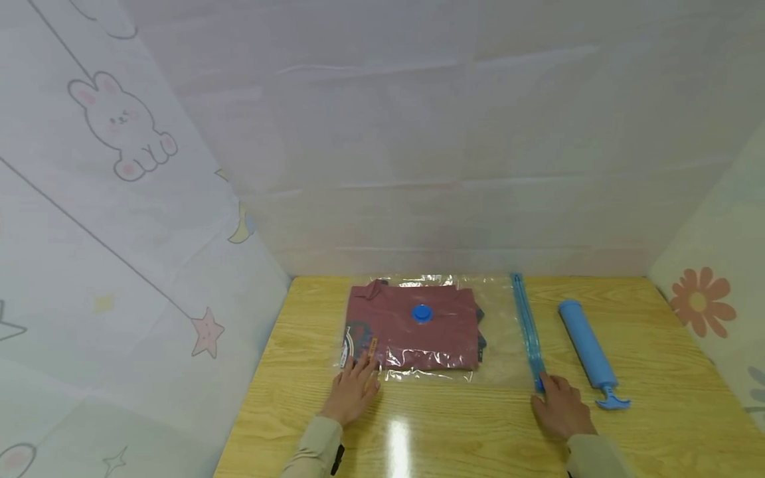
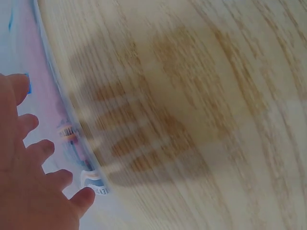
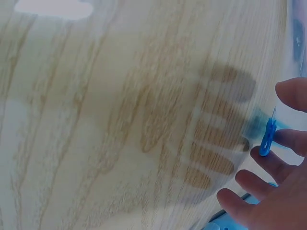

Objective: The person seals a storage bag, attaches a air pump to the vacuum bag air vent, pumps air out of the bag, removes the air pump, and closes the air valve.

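A clear vacuum storage bag (image 1: pixel 502 338) lies flat on the table with a folded maroon garment (image 1: pixel 400 325) inside. Its round blue valve (image 1: pixel 422 313) faces up over the cloth. Along the bag's right end runs a blue zip strip (image 1: pixel 526 322), with a small blue slider (image 3: pixel 268 137) at its near end. My left hand (image 1: pixel 352 392) is at the bag's near left corner, fingers spread and reaching over its edge. At the slider is my right hand (image 1: pixel 562 405), its fingertips against the slider and the thumb held apart from it.
A blue hand pump (image 1: pixel 588 345) lies on the wooden table (image 1: pixel 454 431), right of the bag, its handle toward the near side. Pale printed sheets (image 1: pixel 418 166) rise behind the table and along both sides.
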`<state>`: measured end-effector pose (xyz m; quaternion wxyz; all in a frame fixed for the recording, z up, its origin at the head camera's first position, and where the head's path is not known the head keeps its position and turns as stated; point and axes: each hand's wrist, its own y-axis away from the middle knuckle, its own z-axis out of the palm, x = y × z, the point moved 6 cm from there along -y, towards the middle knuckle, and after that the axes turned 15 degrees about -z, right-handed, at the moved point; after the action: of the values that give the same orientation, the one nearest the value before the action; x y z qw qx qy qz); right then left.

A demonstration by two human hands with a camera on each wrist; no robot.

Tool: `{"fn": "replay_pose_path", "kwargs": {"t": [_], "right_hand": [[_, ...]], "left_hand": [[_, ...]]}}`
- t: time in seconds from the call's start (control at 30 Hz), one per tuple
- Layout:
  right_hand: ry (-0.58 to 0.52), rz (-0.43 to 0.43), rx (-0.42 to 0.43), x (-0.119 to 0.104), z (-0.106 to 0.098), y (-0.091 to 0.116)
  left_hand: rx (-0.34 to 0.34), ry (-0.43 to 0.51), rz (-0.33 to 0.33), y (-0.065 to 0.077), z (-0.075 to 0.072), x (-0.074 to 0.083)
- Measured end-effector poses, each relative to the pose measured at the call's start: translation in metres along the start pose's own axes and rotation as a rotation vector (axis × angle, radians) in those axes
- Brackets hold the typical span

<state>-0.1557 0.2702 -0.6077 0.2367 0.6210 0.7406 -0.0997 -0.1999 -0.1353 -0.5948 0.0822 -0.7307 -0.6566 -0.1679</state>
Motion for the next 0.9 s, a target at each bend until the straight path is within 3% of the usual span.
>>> {"fn": "replay_pose_path", "kwargs": {"t": [0.23, 0.43, 0.7, 0.9], "right_hand": [[-0.029, 0.043, -0.017, 0.002, 0.000, 0.001], [-0.061, 0.059, 0.008, 0.004, 0.000, 0.002], [-0.088, 0.020, 0.116, -0.003, -0.003, 0.010], [-0.143, -0.025, 0.205, -0.007, 0.002, 0.011]], "left_hand": [[-0.041, -0.045, 0.011, 0.002, 0.009, 0.001], [-0.068, -0.061, -0.024, 0.006, 0.007, 0.002], [-0.037, -0.097, -0.043, 0.007, 0.013, -0.016], [-0.024, -0.098, -0.046, 0.015, 0.005, -0.023]]}}
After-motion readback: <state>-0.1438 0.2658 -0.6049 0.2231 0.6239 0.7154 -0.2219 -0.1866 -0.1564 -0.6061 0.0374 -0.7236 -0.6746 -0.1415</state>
